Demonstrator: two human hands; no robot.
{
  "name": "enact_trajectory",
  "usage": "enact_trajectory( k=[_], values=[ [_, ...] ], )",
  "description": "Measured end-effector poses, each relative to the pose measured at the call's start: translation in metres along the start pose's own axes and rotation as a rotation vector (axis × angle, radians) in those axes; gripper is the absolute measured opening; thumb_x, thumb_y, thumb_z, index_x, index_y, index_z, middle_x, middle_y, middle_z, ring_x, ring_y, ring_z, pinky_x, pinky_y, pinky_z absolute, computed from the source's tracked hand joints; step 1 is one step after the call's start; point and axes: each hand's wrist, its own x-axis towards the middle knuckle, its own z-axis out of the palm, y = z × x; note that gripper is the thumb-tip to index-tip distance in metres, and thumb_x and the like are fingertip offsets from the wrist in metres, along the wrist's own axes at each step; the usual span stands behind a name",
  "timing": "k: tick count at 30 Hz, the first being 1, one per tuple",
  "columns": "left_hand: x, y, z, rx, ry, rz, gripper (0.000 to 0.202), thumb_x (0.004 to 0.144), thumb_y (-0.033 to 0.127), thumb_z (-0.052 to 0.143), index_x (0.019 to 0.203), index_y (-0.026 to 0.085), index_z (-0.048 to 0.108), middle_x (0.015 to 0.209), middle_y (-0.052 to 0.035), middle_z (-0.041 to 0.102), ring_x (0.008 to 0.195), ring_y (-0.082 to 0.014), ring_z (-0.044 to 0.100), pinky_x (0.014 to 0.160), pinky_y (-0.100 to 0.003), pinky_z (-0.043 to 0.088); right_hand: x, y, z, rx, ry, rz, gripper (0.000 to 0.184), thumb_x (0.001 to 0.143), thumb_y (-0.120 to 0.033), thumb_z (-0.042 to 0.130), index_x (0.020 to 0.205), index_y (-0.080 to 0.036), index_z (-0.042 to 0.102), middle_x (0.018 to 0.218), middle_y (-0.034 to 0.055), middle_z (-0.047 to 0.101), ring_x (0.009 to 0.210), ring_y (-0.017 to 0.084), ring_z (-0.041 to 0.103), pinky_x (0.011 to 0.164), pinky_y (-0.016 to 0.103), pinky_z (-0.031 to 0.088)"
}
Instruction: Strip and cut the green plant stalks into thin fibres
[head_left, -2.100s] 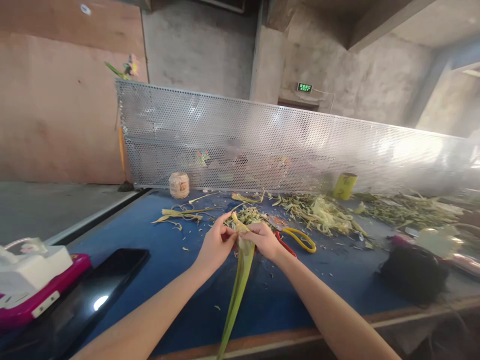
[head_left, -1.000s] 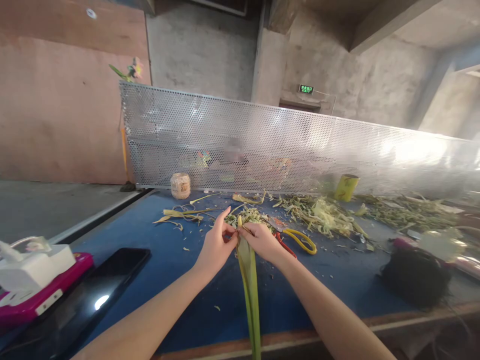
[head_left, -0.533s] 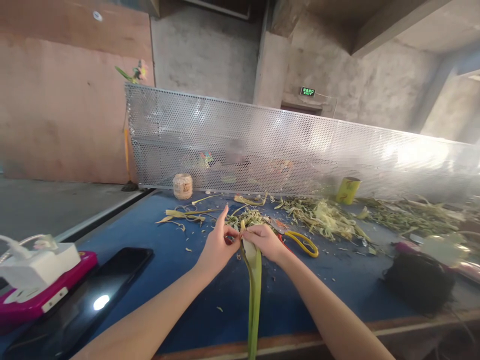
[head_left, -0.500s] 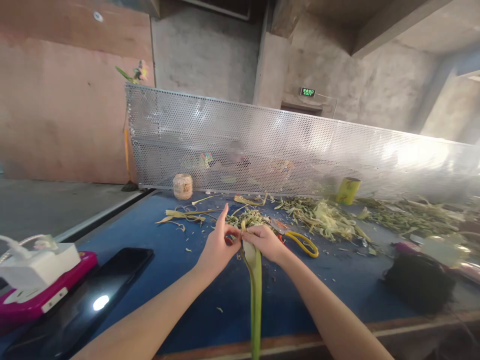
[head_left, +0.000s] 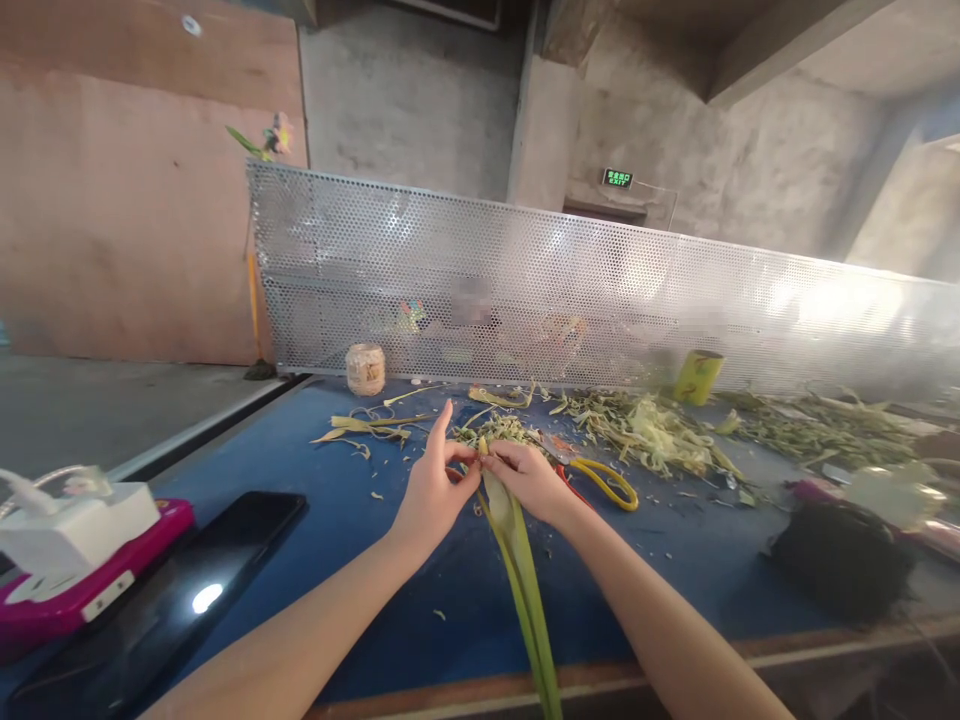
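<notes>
A long green plant leaf [head_left: 529,590] hangs from my pinched fingertips toward the table's front edge, its pale upper end between both hands. My left hand [head_left: 435,485] is closed at the thumb and fingertips on the leaf's top, one finger pointing up. Beside it, touching fingertips, my right hand [head_left: 529,480] pinches the same end from the right. The exact grip is partly hidden by the fingers. Scissors with yellow and red handles [head_left: 619,488] lie just right of my right hand. Behind my hands is a small heap of shredded leaf bits [head_left: 499,430].
On the blue table [head_left: 337,580] lie a black phone [head_left: 225,560] and a magenta power strip [head_left: 112,590] at left. A twine roll [head_left: 365,370], leaf piles [head_left: 652,435] and a yellow-green cylinder [head_left: 699,377] stand before a perforated metal screen [head_left: 420,240]. A dark bundle [head_left: 840,560] sits right.
The leaf's hanging lower end has swung to the right, and its two edges spread apart more below my hands. My hands stay pinched together in nearly the same place.
</notes>
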Motion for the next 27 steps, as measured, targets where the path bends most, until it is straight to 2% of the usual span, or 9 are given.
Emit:
enact_trajectory(
  k=[3, 6, 9, 11, 15, 19, 21, 23, 27],
  values=[
    [0.000, -0.001, 0.001, 0.000, 0.005, -0.014, 0.074, 0.074, 0.022, 0.049, 0.136, 0.021, 0.007, 0.082, -0.0026, 0.062, 0.073, -0.0144, 0.058, 0.059, -0.026, 0.047, 0.001, 0.004, -0.002, 0.060, -0.067, 0.029, 0.030, 0.081, -0.031, 0.040, 0.055, -0.018, 0.031, 0.054, -0.0054, 0.029, 0.052, 0.007, 0.031, 0.049, 0.020, 0.024],
    [0.001, -0.003, 0.003, 0.010, 0.004, -0.035, 0.073, 0.073, 0.021, 0.049, 0.135, 0.021, 0.010, 0.076, -0.0004, 0.061, 0.071, -0.0140, 0.058, 0.061, -0.027, 0.047, 0.000, 0.008, -0.001, 0.089, -0.115, 0.038, 0.028, 0.081, -0.031, 0.040, 0.057, -0.018, 0.034, 0.055, -0.0054, 0.030, 0.052, 0.008, 0.032, 0.050, 0.020, 0.025],
    [0.002, -0.006, 0.004, -0.023, 0.010, -0.086, 0.075, 0.072, 0.022, 0.052, 0.135, 0.020, 0.012, 0.073, 0.0005, 0.060, 0.069, -0.0141, 0.058, 0.065, -0.029, 0.047, -0.001, 0.005, -0.001, 0.110, -0.119, 0.008, 0.029, 0.081, -0.031, 0.040, 0.056, -0.018, 0.033, 0.055, -0.0052, 0.031, 0.053, 0.008, 0.032, 0.051, 0.020, 0.026],
    [0.005, -0.012, 0.002, -0.082, 0.025, -0.154, 0.079, 0.071, 0.023, 0.054, 0.135, 0.018, 0.010, 0.073, 0.0004, 0.060, 0.067, -0.0140, 0.057, 0.062, -0.029, 0.048, -0.002, 0.000, -0.002, 0.147, -0.108, -0.019, 0.030, 0.081, -0.032, 0.040, 0.055, -0.018, 0.033, 0.055, -0.0050, 0.029, 0.053, 0.008, 0.031, 0.051, 0.020, 0.026],
    [0.012, -0.025, -0.003, -0.188, 0.108, -0.335, 0.088, 0.065, 0.020, 0.060, 0.135, 0.010, 0.008, 0.066, 0.0005, 0.059, 0.054, -0.0120, 0.055, 0.050, -0.025, 0.047, -0.002, -0.010, -0.008, 0.221, 0.053, -0.021, 0.031, 0.081, -0.035, 0.039, 0.056, -0.018, 0.031, 0.056, -0.0049, 0.027, 0.052, 0.008, 0.029, 0.050, 0.020, 0.025],
    [0.015, -0.022, -0.003, -0.349, 0.121, -0.395, 0.096, 0.064, 0.023, 0.064, 0.135, 0.009, 0.000, 0.073, -0.0034, 0.060, 0.062, -0.0144, 0.058, 0.049, -0.025, 0.047, -0.001, -0.009, -0.015, 0.173, 0.254, 0.036, 0.030, 0.080, -0.035, 0.038, 0.057, -0.019, 0.029, 0.056, -0.0053, 0.025, 0.051, 0.008, 0.027, 0.048, 0.020, 0.025],
    [0.012, -0.013, 0.000, -0.413, 0.083, -0.410, 0.101, 0.065, 0.030, 0.064, 0.136, 0.014, -0.006, 0.083, -0.0064, 0.060, 0.068, -0.0160, 0.059, 0.051, -0.025, 0.048, 0.000, -0.005, -0.015, 0.121, 0.305, 0.063, 0.030, 0.079, -0.036, 0.040, 0.057, -0.019, 0.027, 0.055, -0.0058, 0.024, 0.050, 0.008, 0.026, 0.047, 0.020, 0.024],
    [0.007, -0.005, 0.004, -0.427, -0.011, -0.443, 0.104, 0.065, 0.037, 0.064, 0.135, 0.017, -0.011, 0.087, -0.0077, 0.061, 0.069, -0.0163, 0.059, 0.051, -0.025, 0.047, 0.001, -0.002, -0.014, 0.049, 0.327, 0.074, 0.029, 0.078, -0.034, 0.041, 0.057, -0.019, 0.028, 0.053, -0.0061, 0.025, 0.049, 0.008, 0.027, 0.048, 0.020, 0.024],
    [-0.003, 0.005, 0.011, -0.339, -0.133, -0.374, 0.113, 0.059, 0.035, 0.069, 0.134, 0.016, -0.014, 0.072, -0.0009, 0.060, 0.068, -0.0157, 0.057, 0.056, -0.026, 0.044, 0.001, 0.003, -0.011, -0.076, 0.327, 0.122, 0.022, 0.074, -0.032, 0.045, 0.058, -0.019, 0.036, 0.051, -0.0063, 0.033, 0.048, 0.008, 0.031, 0.048, 0.020, 0.026]
  ],
)
